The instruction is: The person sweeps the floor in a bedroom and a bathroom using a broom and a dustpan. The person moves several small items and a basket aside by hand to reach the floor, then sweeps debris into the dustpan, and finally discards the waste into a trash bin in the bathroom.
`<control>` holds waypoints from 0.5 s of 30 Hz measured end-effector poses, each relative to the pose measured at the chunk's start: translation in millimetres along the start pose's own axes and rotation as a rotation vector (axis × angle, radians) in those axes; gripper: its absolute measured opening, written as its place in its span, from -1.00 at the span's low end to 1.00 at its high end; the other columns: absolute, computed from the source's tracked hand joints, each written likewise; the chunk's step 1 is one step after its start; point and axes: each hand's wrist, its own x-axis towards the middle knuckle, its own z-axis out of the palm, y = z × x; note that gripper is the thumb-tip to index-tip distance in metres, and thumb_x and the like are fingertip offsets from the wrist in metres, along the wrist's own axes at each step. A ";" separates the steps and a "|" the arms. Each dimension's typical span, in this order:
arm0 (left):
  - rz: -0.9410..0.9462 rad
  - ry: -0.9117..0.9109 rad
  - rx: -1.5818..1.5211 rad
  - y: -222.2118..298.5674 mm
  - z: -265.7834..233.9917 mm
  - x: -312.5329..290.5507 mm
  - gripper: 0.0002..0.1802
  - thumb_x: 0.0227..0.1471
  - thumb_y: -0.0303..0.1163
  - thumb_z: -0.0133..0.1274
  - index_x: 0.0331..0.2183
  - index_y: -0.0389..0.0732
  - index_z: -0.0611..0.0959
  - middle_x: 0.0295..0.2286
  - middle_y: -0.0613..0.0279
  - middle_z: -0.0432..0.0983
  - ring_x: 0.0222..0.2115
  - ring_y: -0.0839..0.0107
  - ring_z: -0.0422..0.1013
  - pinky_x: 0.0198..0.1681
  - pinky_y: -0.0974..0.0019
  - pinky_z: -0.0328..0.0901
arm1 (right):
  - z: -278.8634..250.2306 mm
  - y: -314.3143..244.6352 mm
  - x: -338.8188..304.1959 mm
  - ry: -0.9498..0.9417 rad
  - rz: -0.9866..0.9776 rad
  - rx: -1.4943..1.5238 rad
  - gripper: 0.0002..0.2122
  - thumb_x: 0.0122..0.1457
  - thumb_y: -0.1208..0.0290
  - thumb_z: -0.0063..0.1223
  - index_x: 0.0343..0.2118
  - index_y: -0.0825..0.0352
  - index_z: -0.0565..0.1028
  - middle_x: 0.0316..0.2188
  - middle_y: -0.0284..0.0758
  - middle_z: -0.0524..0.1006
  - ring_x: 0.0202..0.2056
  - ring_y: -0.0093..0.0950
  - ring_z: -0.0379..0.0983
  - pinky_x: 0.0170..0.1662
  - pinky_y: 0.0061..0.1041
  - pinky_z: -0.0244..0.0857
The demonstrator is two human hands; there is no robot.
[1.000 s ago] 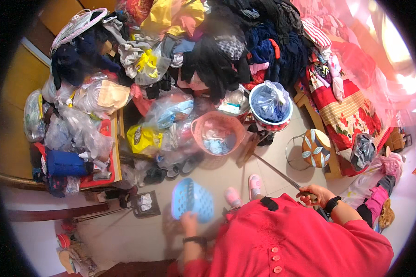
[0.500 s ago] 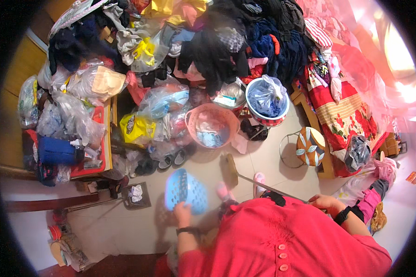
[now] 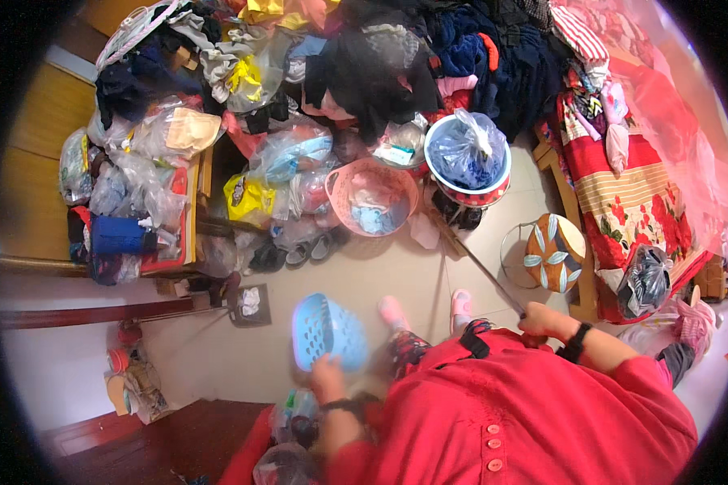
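My left hand [image 3: 326, 377], slightly blurred, is closed on the near rim of a light blue plastic basket [image 3: 344, 335] with holes in its wall. The basket hangs tilted over the tiled floor, left of my feet. My right hand [image 3: 544, 321] is wrapped round the upper end of a broom's long thin handle [image 3: 493, 276]. From there the handle slants away to the broom head [image 3: 446, 232], which lies on the floor near the white tub's stand, beside a pink basket [image 3: 372, 229] of clothes.
A round stool [image 3: 554, 252] stands at right, next to a bed [image 3: 635, 202]. The white tub [image 3: 469, 158] holds a tied bag. A dustpan [image 3: 251, 306] with crumpled paper lies at left. Bags and piled clothes fill the far side; several shoes [image 3: 309, 251] sit below them.
The broom head has moved away and to the right, toward the tub. My right hand has shifted forward and left. The blue basket stays in my left hand, nearly in place.
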 end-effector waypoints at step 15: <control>0.038 -0.002 -0.140 18.8 9.2 -26.2 -0.68 -0.20 -0.32 0.16 -0.36 -0.31 0.61 -0.36 -0.09 0.49 -0.30 -0.04 0.38 -0.24 0.08 0.28 | -11.5 -66.1 47.7 -0.317 -0.146 -0.095 -0.79 -0.05 0.34 0.04 -0.48 0.43 0.47 -0.69 -0.26 0.43 -0.73 -0.45 0.35 -0.70 -0.44 0.23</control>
